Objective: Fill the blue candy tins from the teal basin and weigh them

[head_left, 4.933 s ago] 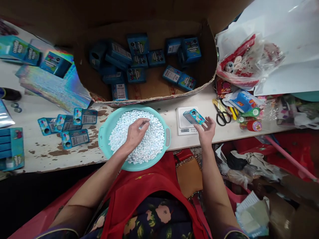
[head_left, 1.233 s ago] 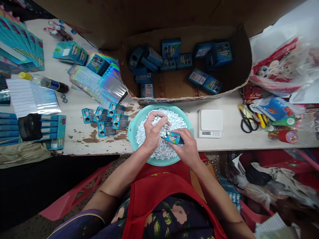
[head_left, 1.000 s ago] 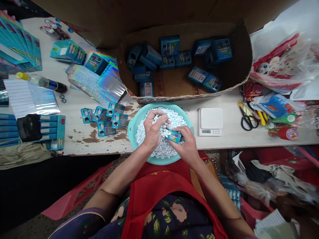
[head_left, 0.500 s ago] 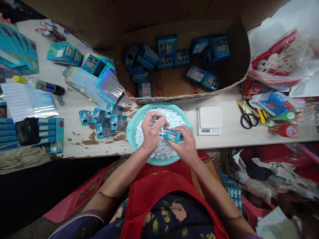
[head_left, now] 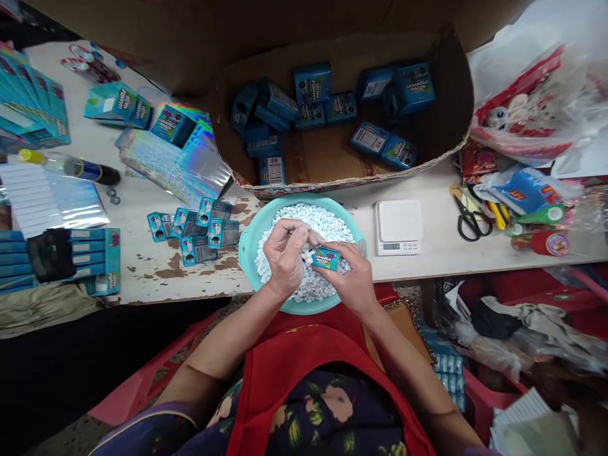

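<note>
Shifted since approx 5 s ago: R hand [head_left: 349, 269] is now working over the basin [head_left: 251, 248], not by the scale [head_left: 399, 223]; small boxes [head_left: 198, 251] lying on the table [head_left: 232, 278] at L are numbering 5, was 4.

Counts: 1 basin, w/ white candies [head_left: 311, 288] too many to count; 1 scale; 1 pr. scissors [head_left: 470, 225]; 1 yellow-capped bottle [head_left: 85, 169]; 1 lg. carton [head_left: 327, 152] holding a dozen-plus blue boxes [head_left: 415, 87], overlapping, so exact no. can't be told.

Fingers: R thumb + fingers are gripping 1 held box [head_left: 325, 258], parted only its width. L hand [head_left: 287, 253] is curling, thumb near forefinger, a few candies showing btwn it & held box; can't tell if it's grasping any. Held box is hovering above candies, slightly R of basin's middle.

Labels: held box is reading "CARAMELO MACIZO"; several carton boxes are showing same. Scale's display is too small to read.
</note>
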`<action>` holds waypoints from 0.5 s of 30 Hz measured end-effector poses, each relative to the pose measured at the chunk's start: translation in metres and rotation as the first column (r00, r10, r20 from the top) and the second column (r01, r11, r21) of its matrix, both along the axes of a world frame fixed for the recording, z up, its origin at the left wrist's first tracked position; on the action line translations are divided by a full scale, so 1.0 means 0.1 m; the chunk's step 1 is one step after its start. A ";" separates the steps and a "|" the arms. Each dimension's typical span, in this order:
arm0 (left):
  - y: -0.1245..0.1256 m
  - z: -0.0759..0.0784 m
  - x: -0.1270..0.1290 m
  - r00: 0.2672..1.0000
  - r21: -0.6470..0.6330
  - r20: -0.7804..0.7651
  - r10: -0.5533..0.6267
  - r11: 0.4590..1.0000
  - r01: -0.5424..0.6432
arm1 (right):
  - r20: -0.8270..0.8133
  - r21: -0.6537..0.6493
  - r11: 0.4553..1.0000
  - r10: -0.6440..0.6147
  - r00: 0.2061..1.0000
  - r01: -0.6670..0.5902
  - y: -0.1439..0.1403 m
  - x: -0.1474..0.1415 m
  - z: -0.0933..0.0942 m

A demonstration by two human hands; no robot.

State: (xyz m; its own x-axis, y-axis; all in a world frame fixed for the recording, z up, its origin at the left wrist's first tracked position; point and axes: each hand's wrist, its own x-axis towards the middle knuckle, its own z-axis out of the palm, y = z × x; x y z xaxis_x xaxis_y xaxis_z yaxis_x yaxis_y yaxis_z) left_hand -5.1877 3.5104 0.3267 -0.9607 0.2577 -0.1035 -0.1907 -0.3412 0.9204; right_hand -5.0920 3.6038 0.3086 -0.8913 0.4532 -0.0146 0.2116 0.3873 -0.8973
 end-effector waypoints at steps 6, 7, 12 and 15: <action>0.01 0.03 0.03 0.999 -0.015 -0.032 0.021 1.000 -0.022 | -0.034 -0.010 1.000 -0.019 0.999 0.019 -0.02 0.03 0.07; 0.01 0.03 0.04 1.000 -0.023 -0.024 0.002 1.000 -0.002 | -0.034 -0.014 1.000 -0.020 0.999 0.019 -0.02 0.03 0.06; -0.06 0.05 -0.04 0.998 0.000 0.033 -0.053 0.999 0.053 | -0.007 -0.062 0.998 -0.032 0.999 0.031 0.06 0.11 0.00; -0.21 -0.09 -0.24 0.990 -0.169 -0.006 -0.140 0.976 0.137 | -0.019 -0.089 0.995 -0.042 0.999 0.040 0.15 0.22 -0.01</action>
